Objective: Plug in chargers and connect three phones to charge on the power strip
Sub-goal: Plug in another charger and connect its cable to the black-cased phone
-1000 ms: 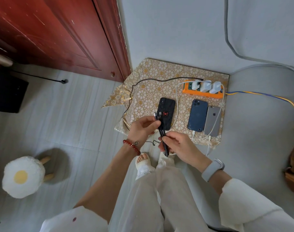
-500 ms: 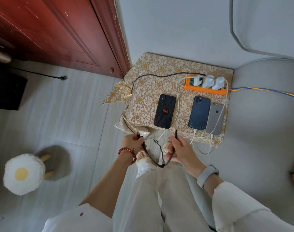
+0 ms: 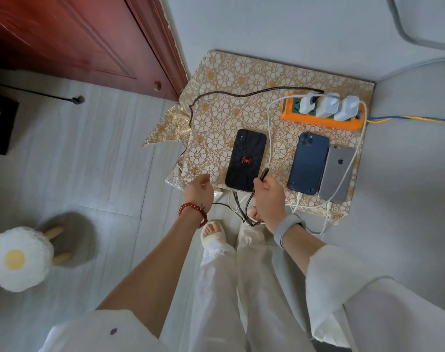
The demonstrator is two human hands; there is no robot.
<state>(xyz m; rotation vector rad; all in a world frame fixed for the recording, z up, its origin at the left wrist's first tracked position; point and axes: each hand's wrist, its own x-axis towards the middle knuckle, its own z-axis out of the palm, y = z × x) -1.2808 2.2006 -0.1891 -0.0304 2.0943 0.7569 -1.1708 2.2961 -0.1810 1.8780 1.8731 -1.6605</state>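
An orange power strip point(image 3: 292, 117) lies at the back right of a gold-patterned cloth point(image 3: 224, 80), with three white chargers point(image 3: 327, 107) plugged in. A black phone with a red spider point(image 3: 245, 160) lies face down, left of a dark blue phone point(image 3: 309, 163) and a grey phone point(image 3: 337, 174); white cables reach the blue and grey phones. My right hand point(image 3: 268, 196) pinches the plug end of a black braided cable point(image 3: 241, 94) just right of the black phone's near end. My left hand point(image 3: 198, 190) hovers relaxed at the cloth's near left edge, holding nothing.
A red-brown door point(image 3: 76, 39) stands at the back left. A fried-egg stool point(image 3: 19, 257) sits on the pale floor at the left. A grey cushioned seat point(image 3: 406, 199) borders the cloth on the right. Blue and yellow wires point(image 3: 414, 119) run right from the strip.
My left hand has let go of the black cable and lifted toward the cloth's edge. My right hand has carried the cable end forward to beside the black phone.
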